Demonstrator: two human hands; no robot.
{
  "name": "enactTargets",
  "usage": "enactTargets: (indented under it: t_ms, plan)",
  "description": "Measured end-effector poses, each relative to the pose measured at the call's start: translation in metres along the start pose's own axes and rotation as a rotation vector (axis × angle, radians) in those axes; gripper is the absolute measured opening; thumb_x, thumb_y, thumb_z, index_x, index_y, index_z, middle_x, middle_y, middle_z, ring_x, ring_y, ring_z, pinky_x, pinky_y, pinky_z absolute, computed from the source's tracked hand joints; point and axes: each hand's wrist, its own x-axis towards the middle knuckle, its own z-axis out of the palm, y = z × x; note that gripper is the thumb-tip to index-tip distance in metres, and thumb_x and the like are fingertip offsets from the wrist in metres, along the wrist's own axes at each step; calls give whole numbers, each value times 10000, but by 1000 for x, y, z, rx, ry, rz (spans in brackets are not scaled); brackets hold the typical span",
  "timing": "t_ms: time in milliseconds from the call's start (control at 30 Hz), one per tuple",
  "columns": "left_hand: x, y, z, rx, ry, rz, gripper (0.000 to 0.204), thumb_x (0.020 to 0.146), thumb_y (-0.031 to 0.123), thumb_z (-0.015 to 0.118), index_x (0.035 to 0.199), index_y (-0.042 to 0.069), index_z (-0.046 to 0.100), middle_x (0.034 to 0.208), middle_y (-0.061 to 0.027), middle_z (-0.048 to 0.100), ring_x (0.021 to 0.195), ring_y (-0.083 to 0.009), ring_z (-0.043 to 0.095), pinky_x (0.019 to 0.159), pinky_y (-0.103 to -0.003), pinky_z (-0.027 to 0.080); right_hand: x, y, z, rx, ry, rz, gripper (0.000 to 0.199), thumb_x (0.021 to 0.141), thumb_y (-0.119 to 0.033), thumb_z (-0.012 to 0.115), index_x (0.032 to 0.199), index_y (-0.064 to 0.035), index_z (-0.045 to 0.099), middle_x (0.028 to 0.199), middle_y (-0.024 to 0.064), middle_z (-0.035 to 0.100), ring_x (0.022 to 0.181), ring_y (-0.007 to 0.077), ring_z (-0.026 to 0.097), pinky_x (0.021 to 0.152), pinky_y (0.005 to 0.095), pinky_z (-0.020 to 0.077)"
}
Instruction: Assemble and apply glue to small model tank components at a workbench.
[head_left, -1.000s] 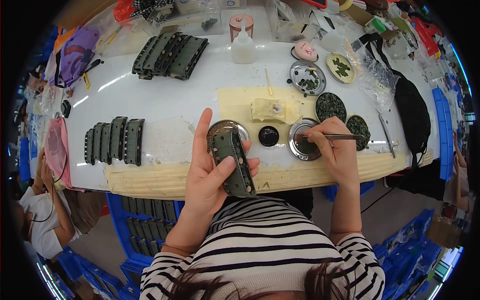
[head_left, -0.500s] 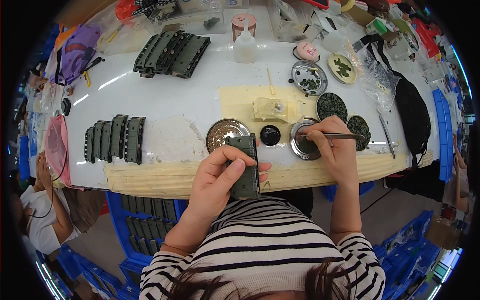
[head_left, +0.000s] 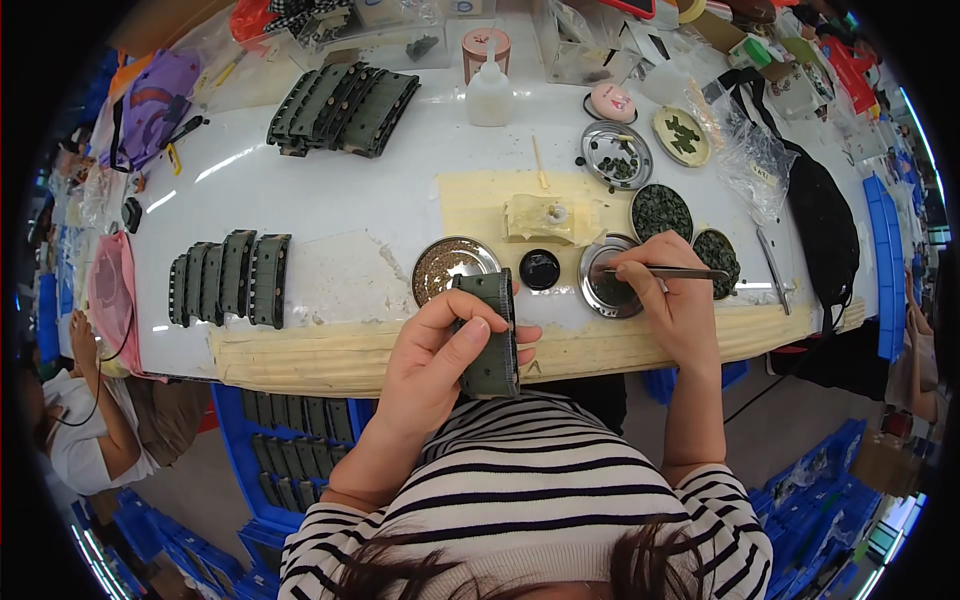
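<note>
My left hand (head_left: pixel 432 352) grips a dark green, slightly curved plastic part (head_left: pixel 488 345) with notched edges, held upright over the table's front edge. Metal tweezers (head_left: pixel 690 272) are pinched in my right hand (head_left: pixel 678 300), their tips pointing left over a round metal dish (head_left: pixel 603 290). Whether the tips hold anything is too small to tell. Between the hands stands a small round pot of black liquid (head_left: pixel 540 269). Left of it, a metal dish of small brown pieces (head_left: pixel 440 262) is partly hidden behind the green part.
Round tins of dark green pieces (head_left: pixel 661 212) stand beyond my right hand. Similar green parts lie in a row (head_left: pixel 232 278) at left and a stack (head_left: pixel 345 108) farther back. A white squeeze bottle (head_left: pixel 489 98) stands at the back. A blue crate (head_left: pixel 238 440) sits below the table's edge.
My hands, the green part and the tweezers stay nearly in place. At the far left, another person's arm has shifted slightly.
</note>
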Motion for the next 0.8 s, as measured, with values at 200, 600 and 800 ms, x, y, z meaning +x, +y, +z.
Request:
enactTargets:
  t_ms: [200, 600, 800]
  plan:
    - [0, 0, -1, -4, -1, -6, 162, 995, 151, 496, 983, -8, 526, 1249, -151, 508, 1043, -256, 637, 866, -365, 570, 0, 2, 2, -26, 5, -22, 68, 821, -87, 661, 828, -35, 704, 797, 56, 678, 759, 237, 577, 697, 336, 462]
    - [5, -3, 5, 51, -51, -145, 218, 1024, 214, 445, 969, 18, 525, 955, -83, 624, 933, -160, 652, 806, -298, 566, 15, -52, 5, 337, -140, -299, 159, 746, -162, 742, 843, -43, 703, 729, 50, 617, 732, 231, 549, 674, 322, 454]
    - [11, -2, 1, 195, -99, -96, 254, 1028, 241, 434, 957, 14, 523, 946, -79, 620, 925, -158, 649, 820, -290, 562, 24, -61, 14, 269, -206, -398, 251, 678, -213, 786, 850, -56, 692, 730, 45, 599, 730, 234, 561, 636, 329, 468]
